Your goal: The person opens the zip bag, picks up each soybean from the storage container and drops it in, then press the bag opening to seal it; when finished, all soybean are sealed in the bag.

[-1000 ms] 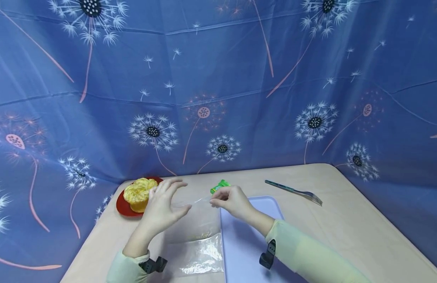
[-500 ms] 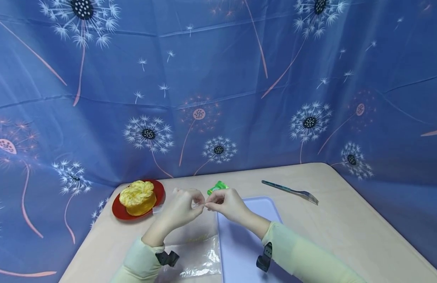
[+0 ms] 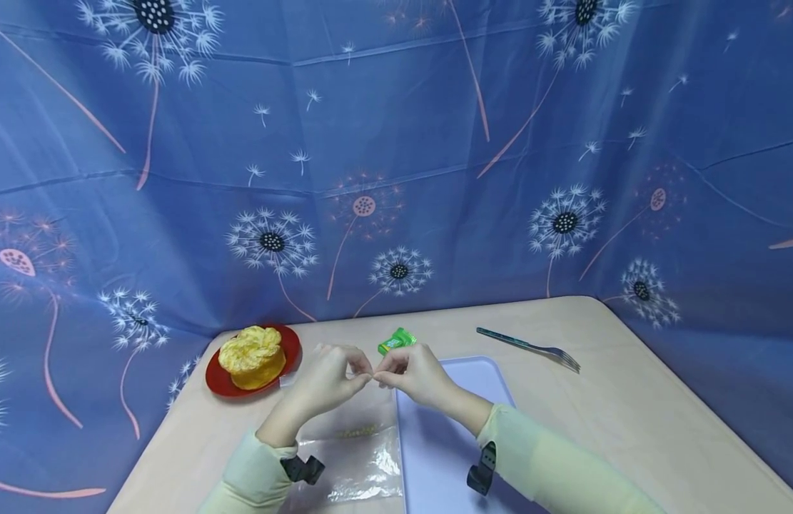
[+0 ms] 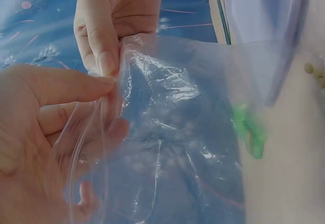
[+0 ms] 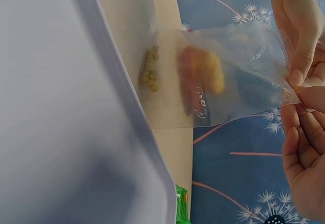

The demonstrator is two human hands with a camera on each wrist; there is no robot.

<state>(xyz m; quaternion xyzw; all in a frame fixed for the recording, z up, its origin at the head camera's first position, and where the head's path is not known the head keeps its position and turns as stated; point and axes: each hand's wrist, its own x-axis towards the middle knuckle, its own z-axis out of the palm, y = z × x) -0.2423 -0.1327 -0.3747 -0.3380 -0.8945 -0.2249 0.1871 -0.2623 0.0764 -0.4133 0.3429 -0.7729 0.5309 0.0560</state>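
A clear plastic bag (image 3: pixel 364 467) hangs from the fingertips of both hands, with several small yellowish round beans (image 5: pixel 151 71) low inside it. In the head view, my left hand (image 3: pixel 327 380) pinches the bag's top edge between thumb and forefinger. My right hand (image 3: pixel 417 375) pinches that same edge, and the two sets of fingertips nearly meet. In the left wrist view, the left hand's thumb and forefinger converge on the rim, while its other fingers show through the film. Whether the bag's mouth is sealed cannot be told.
A pale lavender tray (image 3: pixel 435 442) lies beneath the right forearm. Behind the hands is a small green packet (image 3: pixel 396 341). To the left, a yellow cake-like piece (image 3: pixel 251 357) sits on a red plate (image 3: pixel 293 350). A fork (image 3: pixel 527 346) lies at the back right.
My left hand, spread and apart a second ago, has come right to meet the right hand and now pinches the bag's edge. Over the last half second both hands have barely moved.
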